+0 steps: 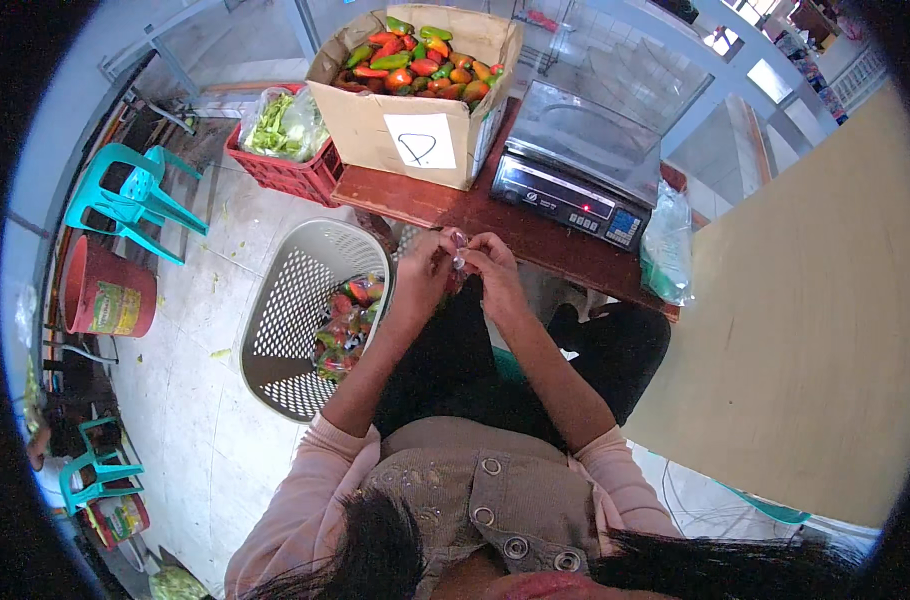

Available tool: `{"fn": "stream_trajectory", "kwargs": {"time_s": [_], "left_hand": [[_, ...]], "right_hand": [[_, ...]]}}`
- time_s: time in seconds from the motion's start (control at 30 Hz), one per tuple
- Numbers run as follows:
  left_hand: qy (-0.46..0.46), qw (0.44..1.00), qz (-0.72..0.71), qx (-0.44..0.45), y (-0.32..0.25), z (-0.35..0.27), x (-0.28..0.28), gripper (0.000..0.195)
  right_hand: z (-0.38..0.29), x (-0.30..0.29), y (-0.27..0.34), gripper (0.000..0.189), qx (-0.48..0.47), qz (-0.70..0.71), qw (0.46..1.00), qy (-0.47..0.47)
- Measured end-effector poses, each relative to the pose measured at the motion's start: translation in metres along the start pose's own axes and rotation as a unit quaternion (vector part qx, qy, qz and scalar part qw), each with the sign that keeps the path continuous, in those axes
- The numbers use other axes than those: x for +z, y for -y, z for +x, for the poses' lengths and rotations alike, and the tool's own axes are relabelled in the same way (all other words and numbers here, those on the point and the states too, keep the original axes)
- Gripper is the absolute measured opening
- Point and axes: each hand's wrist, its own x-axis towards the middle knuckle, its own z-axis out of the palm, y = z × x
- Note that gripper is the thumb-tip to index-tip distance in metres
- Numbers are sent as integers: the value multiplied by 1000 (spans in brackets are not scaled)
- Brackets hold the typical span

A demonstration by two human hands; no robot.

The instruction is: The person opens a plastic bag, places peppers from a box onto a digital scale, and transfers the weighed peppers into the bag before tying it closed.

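Observation:
My left hand and my right hand meet in front of the table edge, above my lap. Between their fingertips they pinch the gathered top of a clear plastic bag. Something reddish shows below the fingers, but the hands mostly hide the bag's contents. Beside my left forearm stands a grey perforated plastic basket. Bagged red and green peppers lie inside it, partly covered by my arm. On the table, beyond my hands, a cardboard box is filled with red, orange and green peppers.
A digital scale sits on the red-brown wooden table, next to plastic bags. A red crate holds bagged greens. Turquoise plastic chairs and a red bucket stand left. A pale board spans the right.

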Motion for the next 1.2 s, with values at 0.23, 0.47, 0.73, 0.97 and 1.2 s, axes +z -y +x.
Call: {"fn": "stream_trajectory", "kwargs": {"time_s": [0.23,0.47,0.73,0.97,1.2], "left_hand": [[50,997,46,37,8,-3,-6,20],[90,991,87,37,6,-2,0,24],[89,984,144,52,-2,1,0,23],[69,996,-61,-7,-9,7,2,16],[76,990,116,8,-21,-3,9,27]], "right_hand": [[5,-4,-3,13,3,-5,999,-39],[8,-12,-7,8,-29,-71,997,-33],[-1,-2,12,11,-117,-292,949,2],[-6,-1,13,13,-140,-396,907,-26],[-6,-14,5,13,-175,-398,899,-59]]}}
